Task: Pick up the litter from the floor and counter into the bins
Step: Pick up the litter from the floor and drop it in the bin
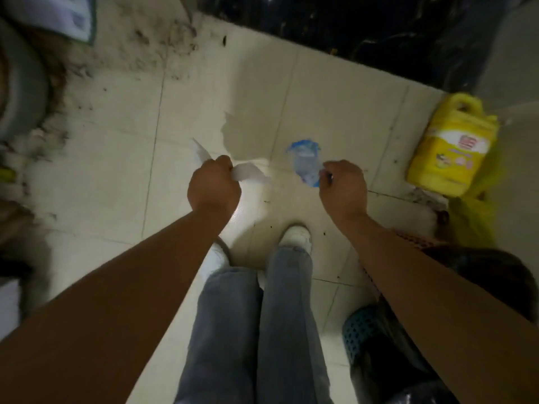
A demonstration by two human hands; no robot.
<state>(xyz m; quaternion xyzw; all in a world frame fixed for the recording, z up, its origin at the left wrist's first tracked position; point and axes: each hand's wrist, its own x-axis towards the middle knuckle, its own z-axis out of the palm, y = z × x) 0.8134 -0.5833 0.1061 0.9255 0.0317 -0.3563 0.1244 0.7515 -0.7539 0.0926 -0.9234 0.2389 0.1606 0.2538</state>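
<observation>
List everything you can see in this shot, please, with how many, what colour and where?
white paper: one, white, gripped in the left fist
plastic wrapper: one, blue and clear, crumpled, pinched by the right hand
jug: one, yellow, lying on the floor at right
basket: one, teal, perforated, lower right, lined with a dark bag
dirt: scattered, brown, upper left floor
floor: cream tiles
left hand: one, closed, centre
right hand: one, closed, centre right
legs: two, grey jeans, white shoes
</observation>
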